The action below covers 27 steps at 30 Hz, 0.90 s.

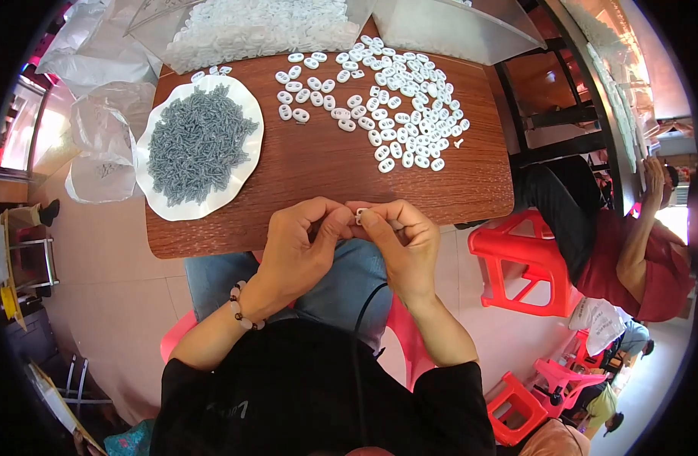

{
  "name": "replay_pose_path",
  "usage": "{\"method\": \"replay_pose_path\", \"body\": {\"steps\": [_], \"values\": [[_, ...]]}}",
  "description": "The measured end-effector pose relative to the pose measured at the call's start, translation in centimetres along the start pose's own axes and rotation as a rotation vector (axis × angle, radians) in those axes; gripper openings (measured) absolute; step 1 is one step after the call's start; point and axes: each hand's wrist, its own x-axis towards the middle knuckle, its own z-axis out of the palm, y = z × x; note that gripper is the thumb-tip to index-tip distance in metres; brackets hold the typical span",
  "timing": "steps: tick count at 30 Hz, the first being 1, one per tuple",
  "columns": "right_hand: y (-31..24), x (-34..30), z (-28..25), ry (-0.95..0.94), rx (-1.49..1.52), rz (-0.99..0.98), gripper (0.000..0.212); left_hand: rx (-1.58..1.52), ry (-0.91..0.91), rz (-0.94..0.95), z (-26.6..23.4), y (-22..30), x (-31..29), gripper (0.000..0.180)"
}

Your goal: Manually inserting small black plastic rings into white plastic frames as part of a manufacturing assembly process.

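Both my hands meet in front of the table's near edge, over my lap. Between the fingertips of my right hand (408,247) is a small white plastic piece (360,216) with an opening in it. My left hand (299,247) is pinched against the same piece; whether it also holds a smaller part is hidden by the fingers. Many white oval pieces with two holes (417,125) lie scattered beyond my hands, densest toward the right. At the left stands a white scalloped plate (183,213), heaped with small grey pointed, screw-like parts (197,144).
The brown table (311,171) carries a bin of translucent white pieces (258,30) and a second pale bin (455,30) at its far side. Plastic bags (106,144) hang left. Right are a red stool (516,258) and a seated person in dark red (630,266).
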Motion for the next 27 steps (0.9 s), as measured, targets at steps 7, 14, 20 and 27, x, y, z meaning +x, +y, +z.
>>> {"method": "replay_pose_path", "body": {"steps": [7, 14, 20, 27], "values": [[0.0, 0.3, -0.1, 0.0, 0.017, 0.043, 0.011, -0.087, -0.037, -0.05, -0.6, 0.0, 0.3, 0.022], [-0.1, 0.4, 0.2, -0.026, 0.055, 0.031, 0.009, -0.168, -0.071, -0.093, -0.6, 0.2, 0.4, 0.013], [-1.8, 0.2, 0.8, -0.041, -0.27, -0.116, 0.006, -0.049, -0.15, -0.09, -1.3, 1.6, 0.7, 0.014], [-3.6, 0.0, 1.0, -0.063, -0.498, -0.211, 0.003, 0.055, -0.066, 0.002, -2.7, 3.0, 0.0, 0.012]]}}
